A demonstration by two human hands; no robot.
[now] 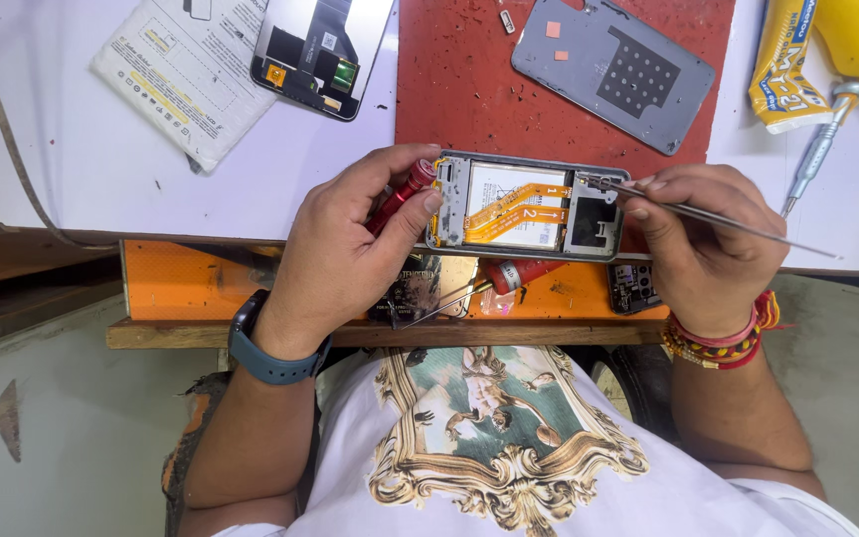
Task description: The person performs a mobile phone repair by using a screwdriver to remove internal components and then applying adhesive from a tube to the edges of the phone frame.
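The phone (527,206) lay opened at the counter (72,149) edge, back cover (613,70) already off, left hand (345,249) fingers clamped on it, right hand (698,239) fingers pinching tweezers (728,217) into its still-attached internals.

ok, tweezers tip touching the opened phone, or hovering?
Touching. In the head view the tweezers, pinched in the right hand, run left until their tip meets the top edge of the opened phone by the camera end, with no gap visible.

White printed shirt, blue wristwatch (268,360), red bangles (723,343)
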